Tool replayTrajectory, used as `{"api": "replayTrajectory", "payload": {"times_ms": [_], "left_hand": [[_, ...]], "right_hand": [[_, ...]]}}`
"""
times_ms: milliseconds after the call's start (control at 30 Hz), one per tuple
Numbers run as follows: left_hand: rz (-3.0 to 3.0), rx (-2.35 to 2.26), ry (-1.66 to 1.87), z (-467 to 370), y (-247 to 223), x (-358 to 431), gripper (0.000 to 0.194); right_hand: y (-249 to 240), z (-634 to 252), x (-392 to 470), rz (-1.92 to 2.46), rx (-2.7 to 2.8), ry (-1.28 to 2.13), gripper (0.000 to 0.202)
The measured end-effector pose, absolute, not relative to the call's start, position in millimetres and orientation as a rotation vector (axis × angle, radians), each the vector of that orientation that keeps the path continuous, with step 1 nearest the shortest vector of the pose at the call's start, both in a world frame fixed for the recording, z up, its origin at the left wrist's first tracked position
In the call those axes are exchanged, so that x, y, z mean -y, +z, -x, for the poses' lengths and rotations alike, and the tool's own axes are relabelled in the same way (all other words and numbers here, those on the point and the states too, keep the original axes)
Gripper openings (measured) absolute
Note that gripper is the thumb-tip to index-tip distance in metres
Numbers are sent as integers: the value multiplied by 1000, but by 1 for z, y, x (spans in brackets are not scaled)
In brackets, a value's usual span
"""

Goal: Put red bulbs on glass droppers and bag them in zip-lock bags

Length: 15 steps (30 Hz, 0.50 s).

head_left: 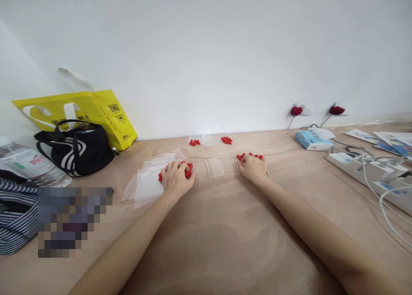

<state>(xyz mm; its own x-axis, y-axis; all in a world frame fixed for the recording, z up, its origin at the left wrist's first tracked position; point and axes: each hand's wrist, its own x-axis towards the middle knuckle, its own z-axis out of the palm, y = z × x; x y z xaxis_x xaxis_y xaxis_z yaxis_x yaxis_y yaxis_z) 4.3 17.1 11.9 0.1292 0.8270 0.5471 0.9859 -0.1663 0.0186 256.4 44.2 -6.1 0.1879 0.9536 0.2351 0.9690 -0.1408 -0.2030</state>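
My left hand (176, 177) lies palm down over a pile of small red oblong pieces (188, 174), its fingers spread and slightly bent. Across from it, my right hand (253, 168) has thumb and forefinger closed at a red piece (239, 157), with more red pieces showing beyond the knuckles. Between the hands lies a row of thin, pale, see-through sticks (216, 168), side by side. Clear zip bags (148, 184) are fanned out under and left of my left hand. Farther back, a clear bag (207, 139) lies flat, with red pieces at both its ends.
On the left stand a yellow tote bag (120, 125), a black handbag (92, 151), a large plastic bottle (28, 162) and a striped bag (17, 220). A tissue pack (312, 140), a power strip (363, 168) with cables, and printed papers (394, 140) lie right. Two artificial roses (296, 110) lean against the wall.
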Motion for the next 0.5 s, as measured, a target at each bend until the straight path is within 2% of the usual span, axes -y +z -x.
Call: {"api": "replayTrajectory", "payload": {"times_ms": [200, 400, 500], "left_hand": [[2080, 1687, -527, -2, 5, -30, 22], [2055, 1603, -573, -2, 4, -30, 20], [2058, 1581, -717, -4, 10, -21, 18]], "right_hand": [[-2, -240, -56, 2264, 1854, -10, 23], [-4, -235, -64, 2342, 1897, 61, 24], [-3, -233, -65, 2373, 1910, 82, 22]]}}
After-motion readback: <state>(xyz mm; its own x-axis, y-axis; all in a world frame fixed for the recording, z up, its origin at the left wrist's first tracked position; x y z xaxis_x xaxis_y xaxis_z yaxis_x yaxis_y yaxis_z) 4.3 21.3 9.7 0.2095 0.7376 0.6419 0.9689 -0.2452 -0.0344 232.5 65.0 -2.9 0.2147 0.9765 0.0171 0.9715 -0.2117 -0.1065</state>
